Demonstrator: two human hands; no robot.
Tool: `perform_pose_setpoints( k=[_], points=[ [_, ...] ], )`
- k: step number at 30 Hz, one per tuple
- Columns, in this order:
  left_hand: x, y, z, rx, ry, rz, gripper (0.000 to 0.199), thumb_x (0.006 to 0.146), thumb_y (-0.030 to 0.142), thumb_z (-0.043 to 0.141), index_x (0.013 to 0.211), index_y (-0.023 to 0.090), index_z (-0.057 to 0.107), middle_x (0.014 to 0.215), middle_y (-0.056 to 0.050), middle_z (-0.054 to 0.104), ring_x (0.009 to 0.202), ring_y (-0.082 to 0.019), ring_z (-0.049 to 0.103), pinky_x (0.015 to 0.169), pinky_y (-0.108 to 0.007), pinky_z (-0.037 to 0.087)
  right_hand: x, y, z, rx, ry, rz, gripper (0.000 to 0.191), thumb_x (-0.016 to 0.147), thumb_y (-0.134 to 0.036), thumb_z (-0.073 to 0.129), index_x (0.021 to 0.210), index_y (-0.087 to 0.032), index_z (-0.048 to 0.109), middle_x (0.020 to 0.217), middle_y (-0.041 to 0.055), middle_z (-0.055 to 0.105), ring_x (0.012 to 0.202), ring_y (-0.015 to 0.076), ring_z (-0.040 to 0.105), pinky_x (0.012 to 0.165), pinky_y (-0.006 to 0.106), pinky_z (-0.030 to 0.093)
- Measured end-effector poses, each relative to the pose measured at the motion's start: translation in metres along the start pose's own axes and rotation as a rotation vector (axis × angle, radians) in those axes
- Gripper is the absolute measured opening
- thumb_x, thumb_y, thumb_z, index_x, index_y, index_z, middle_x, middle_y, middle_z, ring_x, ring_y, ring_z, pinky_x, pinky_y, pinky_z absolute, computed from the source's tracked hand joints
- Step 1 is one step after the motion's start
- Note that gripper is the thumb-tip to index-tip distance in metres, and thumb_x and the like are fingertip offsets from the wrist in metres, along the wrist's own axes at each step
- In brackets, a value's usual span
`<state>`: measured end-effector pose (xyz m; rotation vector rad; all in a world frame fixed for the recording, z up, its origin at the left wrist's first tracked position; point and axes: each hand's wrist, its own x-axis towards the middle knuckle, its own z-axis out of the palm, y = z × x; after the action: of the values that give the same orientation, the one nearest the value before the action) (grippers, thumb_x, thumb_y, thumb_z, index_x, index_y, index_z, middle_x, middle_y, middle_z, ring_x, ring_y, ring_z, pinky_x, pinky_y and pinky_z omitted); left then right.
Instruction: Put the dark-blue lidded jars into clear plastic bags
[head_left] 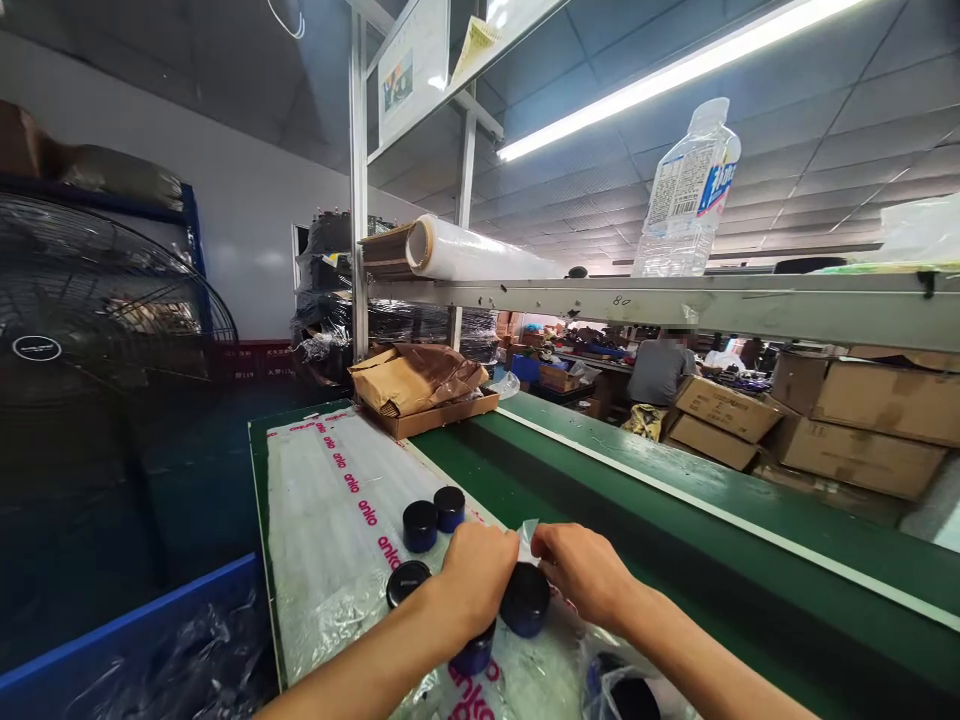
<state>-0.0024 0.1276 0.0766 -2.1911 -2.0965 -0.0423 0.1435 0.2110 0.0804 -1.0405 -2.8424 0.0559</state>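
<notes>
Both hands meet over the work surface, with a bit of clear plastic between them. My left hand is closed, its fingertips pinching at the plastic's left side. On the right side, my right hand has its fingers pressed together on the same plastic. Just below them stands a dark round-topped piece. Two similar black-and-blue pieces stand beyond my left hand, and another is beside my left forearm. One more is partly hidden under my left wrist. Bagged dark pieces lie below my right forearm.
A green conveyor belt runs along the right. An open carton with brown paper sits at the far end. A blue bin is at lower left, beside a large fan. Overhead, a shelf carries a bottle and film roll.
</notes>
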Motion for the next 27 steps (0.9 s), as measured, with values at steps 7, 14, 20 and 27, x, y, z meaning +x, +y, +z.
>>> perform_pose_setpoints(
  k=[7, 14, 20, 27],
  points=[
    [-0.009, 0.0, -0.015, -0.07, -0.026, -0.017, 0.021, 0.083, 0.007, 0.056, 0.094, 0.016, 0.072, 0.091, -0.014, 0.077, 0.089, -0.033, 0.074, 0.071, -0.036, 0.054, -0.013, 0.003, -0.007, 0.163, -0.02, 0.034, 0.024, 0.068, -0.004, 0.056, 0.077, -0.022, 0.068, 0.066, -0.0031, 0.068, 0.063, 0.0142, 0.061, 0.055, 0.022, 0.031],
    [-0.02, -0.009, -0.009, -0.18, 0.042, 0.011, 0.018, 0.083, 0.012, 0.056, 0.087, 0.022, 0.07, 0.09, -0.005, 0.077, 0.087, -0.026, 0.073, 0.069, -0.03, 0.049, -0.022, 0.004, -0.003, 0.169, -0.008, -0.016, 0.022, 0.068, -0.007, 0.053, 0.075, -0.023, 0.067, 0.069, -0.0029, 0.07, 0.062, 0.0132, 0.059, 0.053, 0.022, 0.028],
    [-0.024, -0.009, -0.007, -0.218, 0.043, 0.025, 0.02, 0.08, 0.01, 0.054, 0.083, 0.022, 0.069, 0.086, -0.005, 0.077, 0.085, -0.026, 0.072, 0.067, -0.029, 0.047, -0.03, 0.0, 0.0, 0.023, 0.028, -0.071, 0.026, 0.071, -0.006, 0.054, 0.083, -0.024, 0.069, 0.073, 0.0013, 0.075, 0.068, 0.0192, 0.067, 0.056, 0.028, 0.024],
    [-0.026, -0.009, -0.012, -0.23, 0.004, 0.049, 0.019, 0.073, 0.01, 0.056, 0.08, 0.02, 0.07, 0.087, -0.007, 0.078, 0.086, -0.031, 0.074, 0.067, -0.033, 0.047, -0.035, -0.014, -0.005, -0.133, 0.006, -0.093, 0.025, 0.074, -0.003, 0.054, 0.083, -0.02, 0.071, 0.074, 0.0081, 0.076, 0.072, 0.0265, 0.073, 0.054, 0.034, 0.017]
  ],
)
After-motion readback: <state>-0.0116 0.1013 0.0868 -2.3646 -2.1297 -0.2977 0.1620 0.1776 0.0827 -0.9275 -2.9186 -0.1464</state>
